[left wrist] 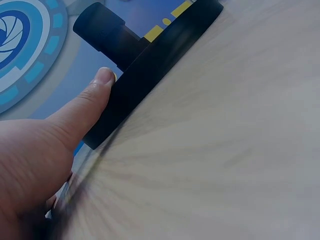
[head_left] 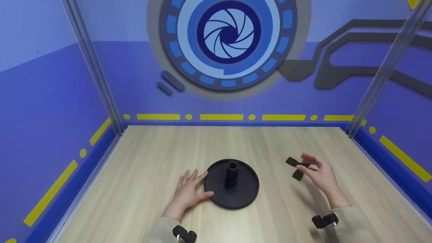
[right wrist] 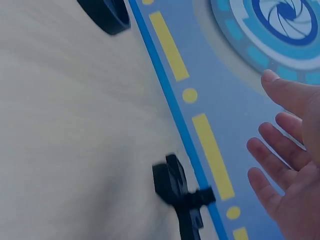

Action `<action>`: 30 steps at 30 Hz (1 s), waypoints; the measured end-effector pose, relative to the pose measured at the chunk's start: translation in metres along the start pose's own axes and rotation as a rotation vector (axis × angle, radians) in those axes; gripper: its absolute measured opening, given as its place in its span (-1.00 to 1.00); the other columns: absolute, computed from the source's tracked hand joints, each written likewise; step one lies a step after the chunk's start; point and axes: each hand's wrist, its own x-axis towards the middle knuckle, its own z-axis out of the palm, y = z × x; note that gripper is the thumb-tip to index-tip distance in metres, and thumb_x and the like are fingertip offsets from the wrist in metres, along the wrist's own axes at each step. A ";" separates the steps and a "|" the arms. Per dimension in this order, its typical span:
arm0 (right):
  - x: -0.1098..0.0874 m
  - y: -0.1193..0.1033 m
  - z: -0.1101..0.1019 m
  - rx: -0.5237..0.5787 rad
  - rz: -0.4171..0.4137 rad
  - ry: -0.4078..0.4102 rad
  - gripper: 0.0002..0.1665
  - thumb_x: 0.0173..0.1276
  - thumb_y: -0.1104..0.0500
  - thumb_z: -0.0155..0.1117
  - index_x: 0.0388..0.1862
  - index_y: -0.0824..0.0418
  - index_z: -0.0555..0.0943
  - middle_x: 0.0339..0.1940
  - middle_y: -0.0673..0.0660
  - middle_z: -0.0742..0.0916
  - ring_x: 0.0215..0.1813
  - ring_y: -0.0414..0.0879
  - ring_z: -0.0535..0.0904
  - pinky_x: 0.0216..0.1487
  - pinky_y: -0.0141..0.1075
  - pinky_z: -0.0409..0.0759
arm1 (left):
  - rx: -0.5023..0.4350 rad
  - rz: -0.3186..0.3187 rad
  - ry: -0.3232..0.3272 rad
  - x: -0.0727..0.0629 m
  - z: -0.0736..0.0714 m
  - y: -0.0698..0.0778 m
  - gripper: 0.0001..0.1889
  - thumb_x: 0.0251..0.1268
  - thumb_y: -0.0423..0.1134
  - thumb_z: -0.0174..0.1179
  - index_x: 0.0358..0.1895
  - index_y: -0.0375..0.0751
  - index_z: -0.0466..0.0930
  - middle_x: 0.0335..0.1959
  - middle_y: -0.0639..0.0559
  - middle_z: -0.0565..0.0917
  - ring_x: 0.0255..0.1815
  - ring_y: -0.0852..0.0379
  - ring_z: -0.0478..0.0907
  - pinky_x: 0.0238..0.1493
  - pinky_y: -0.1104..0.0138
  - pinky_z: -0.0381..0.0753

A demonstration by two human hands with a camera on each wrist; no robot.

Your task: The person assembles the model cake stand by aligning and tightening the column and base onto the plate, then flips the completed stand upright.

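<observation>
A round black base (head_left: 248, 194) with a raised rim lies flat on the table, a hollow black post (head_left: 232, 175) standing upright at its middle. My left hand (head_left: 189, 190) rests at the base's left edge, thumb and index finger spread along the rim. In the left wrist view the straight thumb (left wrist: 85, 107) touches the rim's side. My right hand (head_left: 319, 172) hovers over a black branched piece (head_left: 292, 161) with blocky ends, partly hidden by the fingers in the head view. The right wrist view shows these fingers (right wrist: 272, 145) relaxed and apart from the branched piece (right wrist: 172, 185).
The light wooden table (head_left: 158, 148) ends at a blue back wall (head_left: 135, 77) with yellow dashes. Metal posts (head_left: 98, 67) stand at the back corners, and blue side walls flank the table. A black wrist device (head_left: 324, 220) sits on each sleeve.
</observation>
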 end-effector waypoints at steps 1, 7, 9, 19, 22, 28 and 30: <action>0.000 0.004 -0.004 -0.008 0.007 0.004 -0.32 0.44 -0.03 0.40 0.41 0.25 0.49 0.34 0.30 0.64 0.10 -0.61 0.47 0.06 -0.77 0.43 | -0.002 -0.001 -0.001 0.000 0.000 0.000 -0.08 0.15 0.38 0.34 0.54 0.05 0.36 0.63 -0.33 0.21 0.67 -0.48 -0.07 0.67 -0.31 -0.16; 0.001 0.027 -0.021 -0.057 0.071 0.016 -0.29 0.46 -0.05 0.37 0.45 0.24 0.45 0.39 0.29 0.60 0.16 -0.50 0.48 0.02 -0.82 0.34 | -0.018 -0.007 0.004 -0.001 0.001 -0.001 -0.09 0.15 0.37 0.35 0.54 0.05 0.37 0.62 -0.33 0.21 0.67 -0.49 -0.08 0.67 -0.31 -0.18; 0.002 0.033 -0.024 -0.072 0.097 0.007 -0.28 0.47 -0.07 0.36 0.47 0.23 0.43 0.42 0.28 0.58 0.27 -0.28 0.52 0.04 -0.79 0.35 | -0.020 -0.007 0.007 -0.001 0.001 -0.001 -0.09 0.15 0.36 0.35 0.54 0.06 0.37 0.62 -0.33 0.22 0.67 -0.49 -0.08 0.67 -0.31 -0.18; 0.002 0.059 -0.025 -0.046 0.175 -0.017 -0.21 0.46 -0.03 0.37 0.52 0.29 0.36 0.47 0.36 0.52 0.46 0.21 0.44 0.15 -0.55 0.41 | -0.033 -0.011 -0.006 -0.002 0.000 0.001 -0.09 0.16 0.36 0.35 0.55 0.05 0.36 0.63 -0.33 0.20 0.68 -0.48 -0.10 0.68 -0.30 -0.21; 0.004 0.066 -0.024 -0.015 0.203 -0.035 -0.18 0.44 0.01 0.40 0.52 0.33 0.33 0.49 0.40 0.49 0.49 0.25 0.41 0.14 -0.64 0.37 | -0.030 -0.009 -0.001 -0.001 0.000 0.001 -0.09 0.15 0.36 0.35 0.55 0.05 0.36 0.63 -0.33 0.20 0.68 -0.48 -0.09 0.68 -0.30 -0.20; 0.010 0.080 -0.019 -0.048 0.201 -0.075 -0.14 0.39 0.13 0.45 0.51 0.45 0.30 0.48 0.51 0.46 0.48 0.37 0.41 0.16 -0.68 0.45 | -0.032 -0.012 0.002 -0.001 -0.001 0.001 -0.08 0.14 0.36 0.35 0.55 0.06 0.36 0.63 -0.31 0.20 0.68 -0.47 -0.10 0.68 -0.30 -0.20; 0.011 0.082 -0.017 -0.078 0.203 -0.080 -0.15 0.37 0.17 0.45 0.49 0.48 0.30 0.46 0.54 0.46 0.47 0.41 0.41 0.34 -0.44 0.53 | -0.030 -0.013 0.001 -0.001 -0.001 0.001 -0.08 0.14 0.37 0.35 0.55 0.07 0.36 0.64 -0.31 0.19 0.68 -0.47 -0.11 0.68 -0.30 -0.20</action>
